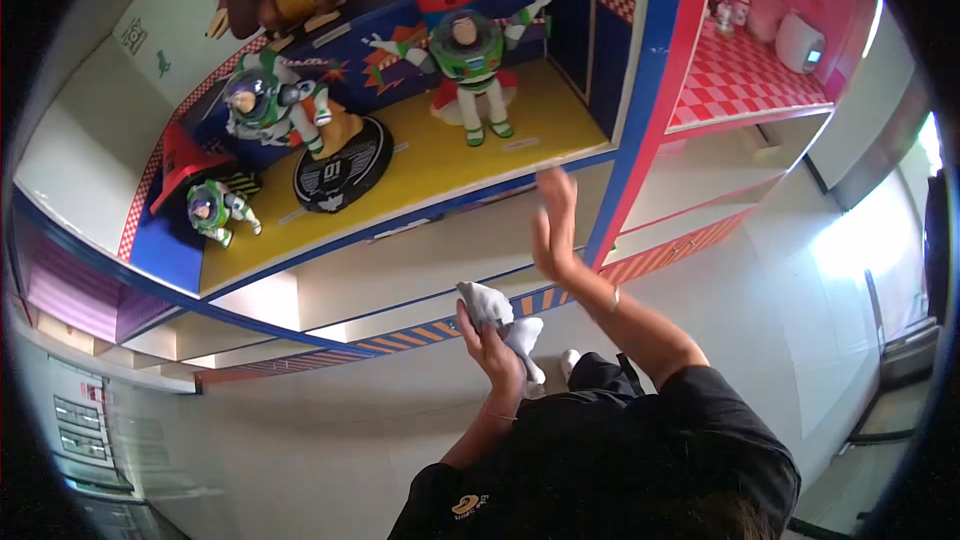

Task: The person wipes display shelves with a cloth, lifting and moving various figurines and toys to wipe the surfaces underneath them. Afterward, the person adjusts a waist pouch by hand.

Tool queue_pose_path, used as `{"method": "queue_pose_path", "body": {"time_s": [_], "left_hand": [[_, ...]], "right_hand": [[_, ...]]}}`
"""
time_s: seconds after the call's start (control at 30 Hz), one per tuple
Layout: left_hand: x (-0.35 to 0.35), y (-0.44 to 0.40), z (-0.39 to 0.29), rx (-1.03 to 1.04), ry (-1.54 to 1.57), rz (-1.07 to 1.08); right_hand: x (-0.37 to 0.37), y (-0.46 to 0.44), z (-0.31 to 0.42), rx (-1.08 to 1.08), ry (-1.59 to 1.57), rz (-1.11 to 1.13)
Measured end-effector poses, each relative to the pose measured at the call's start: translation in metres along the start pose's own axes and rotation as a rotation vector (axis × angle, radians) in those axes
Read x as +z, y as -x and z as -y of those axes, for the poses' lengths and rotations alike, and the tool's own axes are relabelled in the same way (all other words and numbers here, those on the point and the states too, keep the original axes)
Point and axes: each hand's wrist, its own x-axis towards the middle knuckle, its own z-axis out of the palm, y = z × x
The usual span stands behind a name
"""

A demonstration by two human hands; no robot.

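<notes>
The white cloth [488,305] sits bunched in the left hand [497,355], in front of and lower than the yellow shelf [430,165], with one loose lobe hanging past the palm; the fingers are closed around its upper part. The right hand [557,225] is raised with its fingers extended, apart from the left and with nothing visible in it, and whether it touches the shelf's front edge cannot be told from this angle. Good handling here starts with the cloth: gather the trailing lobe into the palm, so that no slack end can catch on anything. The Buzz Lightyear figure with spread arms [470,60] stands nearest the right hand, and its outstretched limbs look easy to snag, so a slow approach from below, wrist low, would suit it best. Its feet and the small label card [520,145] lie close to the front edge and deserve the same care. The leaning Buzz Lightyear figure [262,102] on the round black base [340,175] seems best steadied by that base, while the small Buzz Lightyear figure [208,212] is probably the lightest and quickest to tip, so it calls for the gentlest touch
</notes>
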Motion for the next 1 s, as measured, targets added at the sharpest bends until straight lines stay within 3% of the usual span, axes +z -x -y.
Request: {"method": "queue_pose_path", "body": {"time_s": [0.07, 0.17, 0.27, 0.3, 0.43, 0.63, 0.77, 0.87, 1.0], "left_hand": [[0.018, -0.001, -0.002, 0.065, 0.063, 0.005], [0.05, 0.004, -0.009, 0.144, 0.029, 0.056], [0.091, 0.016, -0.009, 0.268, -0.15, 0.197], [0.106, 0.018, -0.005, 0.265, -0.147, 0.213], [0.178, 0.028, 0.018, 0.37, -0.233, 0.269], [0.317, 0.051, 0.064, 0.676, -0.443, 0.232], [0.399, 0.047, 0.076, 0.863, -0.638, 0.153], [0.452, 0.026, 0.076, 0.886, -0.616, 0.012], [0.501, -0.033, 0.063, 1.09, -1.139, -0.06]], "right_hand": [[-0.037, 0.06, 0.014, 0.072, -0.075, 0.177], [-0.078, 0.123, 0.027, 0.493, -0.497, 0.359], [-0.13, 0.108, 0.046, 0.539, -0.358, 0.671], [-0.145, 0.104, 0.041, 0.54, -0.348, 0.658], [-0.218, 0.087, 0.018, 1.054, -0.495, 0.597], [-0.352, 0.041, -0.006, 1.075, -0.421, 0.314], [-0.404, -0.007, -0.028, 0.897, -0.468, 0.121], [-0.421, -0.048, -0.046, 0.8, -0.423, 0.143], [-0.424, -0.102, -0.08, 0.696, -0.357, 0.255]]}}
